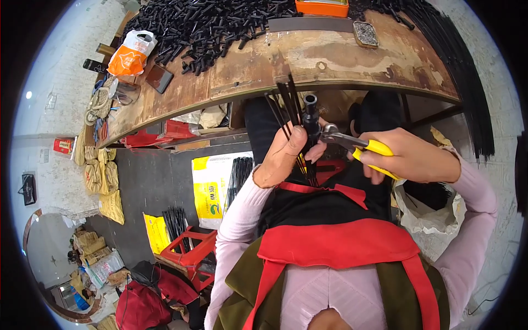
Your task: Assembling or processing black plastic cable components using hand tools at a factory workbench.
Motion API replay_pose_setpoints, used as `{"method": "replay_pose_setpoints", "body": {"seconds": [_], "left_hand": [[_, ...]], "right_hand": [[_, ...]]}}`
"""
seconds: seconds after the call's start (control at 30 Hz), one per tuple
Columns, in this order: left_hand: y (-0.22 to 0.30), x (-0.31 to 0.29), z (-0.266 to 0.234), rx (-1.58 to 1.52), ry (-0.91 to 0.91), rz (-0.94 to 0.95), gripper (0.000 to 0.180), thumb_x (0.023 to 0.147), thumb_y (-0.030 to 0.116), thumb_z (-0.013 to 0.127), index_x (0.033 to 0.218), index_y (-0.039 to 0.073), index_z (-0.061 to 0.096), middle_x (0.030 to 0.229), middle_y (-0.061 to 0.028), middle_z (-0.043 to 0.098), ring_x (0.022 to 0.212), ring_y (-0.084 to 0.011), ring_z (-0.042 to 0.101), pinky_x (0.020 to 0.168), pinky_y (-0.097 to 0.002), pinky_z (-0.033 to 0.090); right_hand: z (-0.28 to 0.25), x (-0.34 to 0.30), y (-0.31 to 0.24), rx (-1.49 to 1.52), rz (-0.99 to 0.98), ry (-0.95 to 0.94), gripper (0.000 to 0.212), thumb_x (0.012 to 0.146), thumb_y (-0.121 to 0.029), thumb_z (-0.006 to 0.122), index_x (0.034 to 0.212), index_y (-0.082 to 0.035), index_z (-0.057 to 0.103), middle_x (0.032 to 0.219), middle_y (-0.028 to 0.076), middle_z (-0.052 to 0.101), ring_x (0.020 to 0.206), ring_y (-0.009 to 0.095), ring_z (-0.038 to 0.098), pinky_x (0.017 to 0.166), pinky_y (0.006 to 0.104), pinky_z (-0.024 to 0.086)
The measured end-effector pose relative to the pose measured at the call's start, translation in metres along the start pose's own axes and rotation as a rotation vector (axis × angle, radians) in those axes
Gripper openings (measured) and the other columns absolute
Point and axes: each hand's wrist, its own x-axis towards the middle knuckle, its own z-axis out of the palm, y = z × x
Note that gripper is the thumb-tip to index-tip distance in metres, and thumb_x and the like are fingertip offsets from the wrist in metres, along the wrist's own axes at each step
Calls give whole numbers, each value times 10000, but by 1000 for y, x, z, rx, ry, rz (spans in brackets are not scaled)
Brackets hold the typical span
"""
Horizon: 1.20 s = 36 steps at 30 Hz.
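In front of the table's near edge, my left hand [279,158] is closed round several thin black rods [288,102] and a stepped black tubular piece [311,113], its hollow end facing up. Yellow-handled pliers [378,159] are gripped in my right hand [413,155]. Their metal jaws reach left to the side of the tubular piece, near the left fingertips. Whether the jaws pinch anything is too small to tell. Below the left hand, the rods' lower ends come down by the red-trimmed black apron [308,204] over my lap.
The wooden table [324,60] bears a heap of black tubular parts [201,33], a tin of small bits [365,34], a grey strip [311,25], a phone [159,78] and a plastic bag [131,54]. Long black rods [467,82] overhang its right end. A red stool [190,247] stands lower left.
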Motion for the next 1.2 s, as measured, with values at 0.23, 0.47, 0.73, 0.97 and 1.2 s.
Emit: {"method": "replay_pose_setpoints", "body": {"seconds": [0.23, 0.47, 0.73, 0.97, 1.2], "left_hand": [[-7, 14, -2, 14, -98, -21, 572, 1017, 525, 391, 1177, -14, 497, 756, -24, 482, 655, -101, 415, 607, -250, 366], [-6, 26, 0, 64, 260, 38, 518, 1036, 464, 389, 1232, -4, 493, 726, -8, 482, 632, -86, 429, 591, -234, 361], [84, -16, -80, 69, 911, 377, 563, 1018, 527, 391, 1306, 48, 459, 686, 11, 394, 597, -107, 374, 564, -250, 343], [72, -15, -82, -569, 805, 594, 455, 1021, 452, 411, 1082, 5, 473, 815, -39, 413, 732, -168, 405, 749, -325, 395], [-14, 23, -37, -1216, 638, 438, 458, 1015, 417, 431, 1098, -32, 468, 854, -57, 414, 763, -190, 417, 787, -346, 411]], "right_hand": [[-25, -17, -29, -300, 84, 0, 256, 1007, -249, 511, 1121, -33, 587, 655, 59, 525, 549, 138, 486, 547, 322, 416], [-21, 39, 25, -415, -402, 316, 296, 967, -255, 572, 1134, -18, 507, 802, 203, 619, 759, 400, 612, 662, 439, 456], [-103, 105, 115, -1243, -428, 1043, 437, 837, -368, 675, 1099, -41, 552, 941, 118, 616, 827, 328, 620, 746, 395, 512], [41, 64, 80, -258, -808, -107, 431, 855, -125, 683, 1246, -5, 546, 1222, 205, 577, 1008, 354, 631, 779, 369, 543], [8, -7, 94, 595, -693, 726, 663, 680, 30, 717, 1277, -4, 432, 1253, 217, 539, 816, 229, 674, 651, 294, 592]]}}
